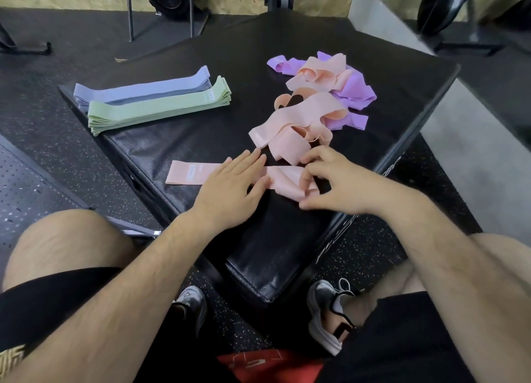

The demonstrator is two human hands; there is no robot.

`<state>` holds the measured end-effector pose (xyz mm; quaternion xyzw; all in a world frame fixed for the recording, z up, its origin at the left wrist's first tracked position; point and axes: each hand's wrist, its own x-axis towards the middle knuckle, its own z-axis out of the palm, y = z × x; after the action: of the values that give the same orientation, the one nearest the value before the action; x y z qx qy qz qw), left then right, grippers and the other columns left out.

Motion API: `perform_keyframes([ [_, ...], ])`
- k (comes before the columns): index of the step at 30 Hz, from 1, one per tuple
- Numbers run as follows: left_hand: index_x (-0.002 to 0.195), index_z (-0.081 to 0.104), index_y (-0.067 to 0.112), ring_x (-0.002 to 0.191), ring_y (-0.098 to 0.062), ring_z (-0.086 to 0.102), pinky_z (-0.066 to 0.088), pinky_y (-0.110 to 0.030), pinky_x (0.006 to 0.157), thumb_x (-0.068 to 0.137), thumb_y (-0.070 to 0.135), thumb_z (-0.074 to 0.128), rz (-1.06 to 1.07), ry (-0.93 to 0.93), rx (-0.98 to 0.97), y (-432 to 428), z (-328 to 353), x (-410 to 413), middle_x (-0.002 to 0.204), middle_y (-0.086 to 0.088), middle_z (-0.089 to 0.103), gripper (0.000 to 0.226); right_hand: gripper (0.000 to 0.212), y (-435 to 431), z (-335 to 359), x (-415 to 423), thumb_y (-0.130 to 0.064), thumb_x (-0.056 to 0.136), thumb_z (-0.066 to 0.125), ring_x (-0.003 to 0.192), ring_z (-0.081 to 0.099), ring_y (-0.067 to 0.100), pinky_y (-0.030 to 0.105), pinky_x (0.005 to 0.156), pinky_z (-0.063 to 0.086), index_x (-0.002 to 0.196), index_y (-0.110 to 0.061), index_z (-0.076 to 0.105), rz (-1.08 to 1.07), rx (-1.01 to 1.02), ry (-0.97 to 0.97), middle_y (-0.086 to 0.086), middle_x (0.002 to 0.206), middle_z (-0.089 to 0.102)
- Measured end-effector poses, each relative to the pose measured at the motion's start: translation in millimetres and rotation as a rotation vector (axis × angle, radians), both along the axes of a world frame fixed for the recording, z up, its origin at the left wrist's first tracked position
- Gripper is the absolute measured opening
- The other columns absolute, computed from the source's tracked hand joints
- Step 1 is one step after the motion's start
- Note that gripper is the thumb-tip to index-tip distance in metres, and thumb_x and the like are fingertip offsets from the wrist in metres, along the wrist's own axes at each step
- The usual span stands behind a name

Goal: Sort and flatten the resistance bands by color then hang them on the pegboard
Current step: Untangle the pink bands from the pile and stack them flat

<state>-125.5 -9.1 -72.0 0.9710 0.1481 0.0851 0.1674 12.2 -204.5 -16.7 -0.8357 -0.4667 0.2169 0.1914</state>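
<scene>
While the left hand [232, 178] lies flat on the middle of the pink band [189, 173], fingers straight and close together, the right hand [330, 181] pinches the band's curled right end between bent fingers and thumb. The step looks best done with the palm pinning the middle as an anchor, the pinched end turned out of its twist and drawn away from the palm, then smoothed outward so both layers lie edge on edge. The band is a pale peach loop with a small label patch near its left end; its left half is flat, its right end folded over itself. It lies near the front edge of the black pad [201, 133], just in front of the tangled pink pile [301, 115] and purple bands [356, 89], well apart from the neat green stack [158, 107] and blue-grey stack [140, 88].
</scene>
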Motion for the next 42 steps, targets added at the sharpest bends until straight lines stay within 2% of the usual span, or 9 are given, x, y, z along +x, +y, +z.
perform_keyframes([
  [5, 0.158, 0.028, 0.028, 0.153, -0.004, 0.010, 0.003, -0.030, 0.126, 0.106, 0.049, 0.030, -0.002, 0.006, 0.008, 0, 1, 0, 0.165, 0.013, 0.018, 0.056, 0.006, -9, 7, 6, -0.026, 0.092, 0.071, 0.090, 0.055, 0.009, 0.020, 0.081, 0.041, 0.088, -0.030, 0.068, -0.223, 0.258, 0.170, -0.004, 0.110, 0.057],
  [9, 0.158, 0.028, 0.027, 0.153, -0.005, 0.009, 0.004, -0.031, 0.126, 0.106, 0.050, 0.026, -0.007, 0.022, -0.001, 1, 0, 1, 0.165, 0.012, 0.017, 0.057, 0.006, -10, 8, -2, -0.020, 0.100, 0.060, 0.060, 0.046, 0.006, 0.022, 0.062, 0.036, 0.096, -0.021, 0.065, -0.298, 0.343, 0.451, -0.008, 0.075, 0.061],
  [12, 0.158, 0.027, 0.028, 0.153, -0.004, 0.008, 0.003, -0.031, 0.126, 0.105, 0.051, 0.025, -0.015, 0.035, 0.006, 2, 0, 1, 0.166, 0.014, 0.016, 0.058, 0.006, -5, 8, -10, -0.014, 0.106, 0.051, 0.051, 0.055, -0.004, 0.010, 0.057, 0.038, 0.106, -0.012, 0.057, -0.321, 0.378, 0.493, 0.000, 0.078, 0.072],
  [17, 0.158, 0.028, 0.028, 0.153, -0.003, 0.009, 0.003, -0.031, 0.126, 0.106, 0.051, 0.027, -0.006, 0.011, 0.000, 2, 1, 0, 0.165, 0.014, 0.018, 0.057, 0.028, -4, 3, -11, -0.035, 0.092, 0.070, 0.081, 0.056, -0.001, 0.015, 0.068, 0.039, 0.113, -0.026, 0.054, -0.318, 0.276, 0.294, -0.015, 0.096, 0.061],
  [19, 0.158, 0.028, 0.028, 0.153, -0.003, 0.009, 0.003, -0.031, 0.126, 0.106, 0.050, 0.027, -0.006, 0.013, -0.007, 1, 1, 0, 0.165, 0.014, 0.018, 0.056, 0.041, -4, 0, -11, -0.026, 0.086, 0.078, 0.081, 0.055, 0.000, 0.011, 0.067, 0.041, 0.115, -0.027, 0.050, -0.279, 0.266, 0.222, -0.013, 0.100, 0.059],
  [24, 0.158, 0.027, 0.028, 0.153, -0.004, 0.008, 0.002, -0.030, 0.126, 0.106, 0.050, 0.028, -0.005, 0.014, 0.003, 0, 2, 0, 0.165, 0.013, 0.017, 0.056, 0.033, -5, -6, -4, -0.028, 0.092, 0.071, 0.082, 0.053, 0.001, 0.020, 0.072, 0.041, 0.116, -0.031, 0.048, -0.292, 0.328, 0.161, -0.012, 0.109, 0.058],
  [29, 0.158, 0.025, 0.028, 0.153, -0.004, 0.007, 0.001, -0.030, 0.126, 0.106, 0.050, 0.028, -0.013, 0.021, 0.006, 0, 3, -1, 0.166, 0.012, 0.016, 0.057, 0.017, -5, -14, 1, -0.029, 0.091, 0.073, 0.125, 0.044, 0.009, 0.027, 0.105, 0.040, 0.104, -0.039, 0.070, -0.405, 0.462, 0.125, -0.021, 0.121, 0.043],
  [35, 0.158, 0.025, 0.027, 0.153, -0.004, 0.007, 0.001, -0.030, 0.126, 0.106, 0.050, 0.028, -0.007, 0.018, 0.015, 0, 1, -1, 0.166, 0.013, 0.016, 0.057, 0.015, -6, -3, 0, -0.033, 0.086, 0.078, 0.087, 0.072, 0.014, 0.033, 0.079, 0.061, 0.096, -0.023, 0.074, -0.609, 0.548, 0.296, -0.005, 0.096, 0.074],
  [42, 0.158, 0.025, 0.027, 0.153, -0.003, 0.007, 0.001, -0.029, 0.126, 0.106, 0.050, 0.028, -0.010, 0.011, 0.016, 1, 0, -1, 0.166, 0.014, 0.016, 0.057, 0.007, -15, 6, 14, -0.017, 0.089, 0.072, 0.087, 0.057, 0.009, 0.026, 0.065, 0.042, 0.088, -0.020, 0.079, -0.563, 0.549, 0.606, -0.007, 0.090, 0.071],
])
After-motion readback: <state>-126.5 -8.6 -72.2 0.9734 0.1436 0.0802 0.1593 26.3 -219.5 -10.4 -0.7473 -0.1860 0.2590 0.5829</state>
